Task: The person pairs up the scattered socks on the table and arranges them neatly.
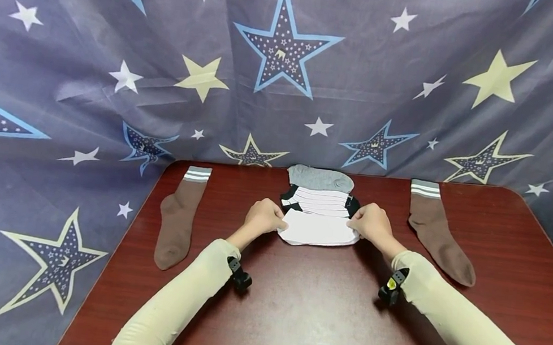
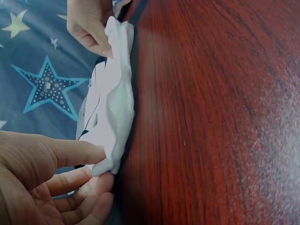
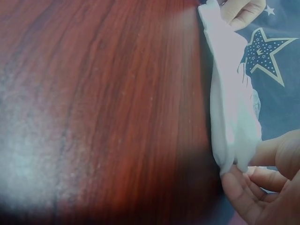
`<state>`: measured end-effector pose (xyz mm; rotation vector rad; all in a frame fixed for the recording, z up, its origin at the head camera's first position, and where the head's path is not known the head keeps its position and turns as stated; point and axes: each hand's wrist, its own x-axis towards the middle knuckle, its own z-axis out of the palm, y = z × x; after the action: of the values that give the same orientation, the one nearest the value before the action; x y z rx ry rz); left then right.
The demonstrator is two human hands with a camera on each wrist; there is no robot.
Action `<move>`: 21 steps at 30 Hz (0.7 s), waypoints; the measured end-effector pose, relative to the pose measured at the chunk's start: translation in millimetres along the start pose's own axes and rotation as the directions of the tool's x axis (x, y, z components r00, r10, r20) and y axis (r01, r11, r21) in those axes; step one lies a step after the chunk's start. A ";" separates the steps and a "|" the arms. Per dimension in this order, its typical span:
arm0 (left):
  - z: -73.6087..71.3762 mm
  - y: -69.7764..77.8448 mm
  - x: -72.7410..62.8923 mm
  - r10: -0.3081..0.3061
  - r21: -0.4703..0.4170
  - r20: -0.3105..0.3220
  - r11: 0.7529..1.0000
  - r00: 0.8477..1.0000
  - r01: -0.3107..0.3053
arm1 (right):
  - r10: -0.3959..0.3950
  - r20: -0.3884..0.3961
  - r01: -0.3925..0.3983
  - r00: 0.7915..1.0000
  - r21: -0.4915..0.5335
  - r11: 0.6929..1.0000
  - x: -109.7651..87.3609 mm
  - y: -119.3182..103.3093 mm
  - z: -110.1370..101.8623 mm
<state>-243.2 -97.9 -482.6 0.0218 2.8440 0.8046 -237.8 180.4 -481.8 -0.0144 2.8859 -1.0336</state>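
Note:
A white sock (image 1: 320, 230) is stretched sideways between my two hands, close over the table. My left hand (image 1: 266, 217) pinches its left end between thumb and fingers; in the left wrist view the thumb lies on top of the white fabric (image 2: 121, 103). At the other end my right hand (image 1: 373, 223) pinches the sock, and the right wrist view shows its layered edge (image 3: 225, 112) between thumb and fingers. Just behind it lies a white sock with dark stripes and black ends (image 1: 321, 201), partly covered. Behind that is a grey sock (image 1: 321, 178).
One brown sock (image 1: 180, 221) with a grey, white-striped cuff lies on the left of the reddish-brown table (image 1: 311, 313). Another brown sock (image 1: 441, 234) lies on the right. A star-patterned cloth (image 1: 282, 122) hangs along the table's back edge.

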 end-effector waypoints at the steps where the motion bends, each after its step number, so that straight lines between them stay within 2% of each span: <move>1: -0.5 0.1 0.2 0.000 0.000 -0.002 1.000 1.000 0.000 | 0.002 0.001 -0.002 1.000 0.001 1.000 0.5 -0.1 -0.2; 6: -0.9 0.4 -0.8 -0.003 0.003 0.002 1.000 1.000 0.003 | 0.019 0.023 -0.019 1.000 0.023 1.000 1.7 1.9 -0.6; 11: -0.2 0.5 -1.5 0.016 -0.014 0.006 1.000 1.000 -0.016 | 0.038 0.053 -0.044 0.998 0.120 0.992 0.8 4.8 -2.9; 17: -0.4 -2.1 -2.5 0.039 -0.046 -0.008 0.998 0.999 -0.039 | 0.056 0.131 -0.088 0.990 0.255 0.963 -1.1 3.1 -7.5; 21: 0.4 -3.2 -2.6 0.038 -0.061 -0.018 0.997 0.999 -0.039 | 0.067 0.184 -0.122 0.981 0.307 0.944 -2.0 4.1 -10.3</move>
<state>-240.5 -100.5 -484.1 0.0623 2.8412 0.9033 -236.6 190.1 -476.2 0.0517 2.5116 -1.3901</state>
